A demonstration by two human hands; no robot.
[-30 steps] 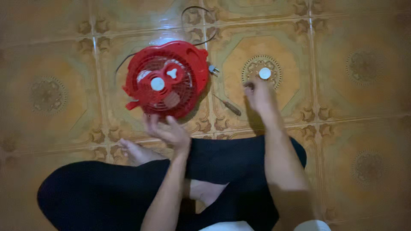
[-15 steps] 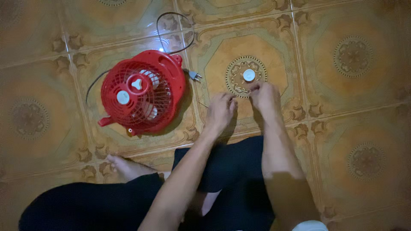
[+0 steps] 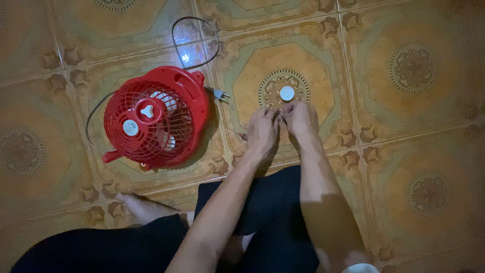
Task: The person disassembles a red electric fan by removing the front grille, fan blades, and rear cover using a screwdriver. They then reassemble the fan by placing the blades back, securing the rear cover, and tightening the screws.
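Fingertips of the left hand (image 3: 261,132) and right hand (image 3: 301,119) pinched together on some tiny object, too small to identify, at frame centre just below a round white cap (image 3: 287,93) on glossy patterned tiles (image 3: 414,126); a steady, light grip seemed wise beside the red plastic grille fan (image 3: 154,117).

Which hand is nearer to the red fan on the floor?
The left hand. It rests on the tile just right of the red fan in the picture, while the right hand lies farther away, beside the small white cap.
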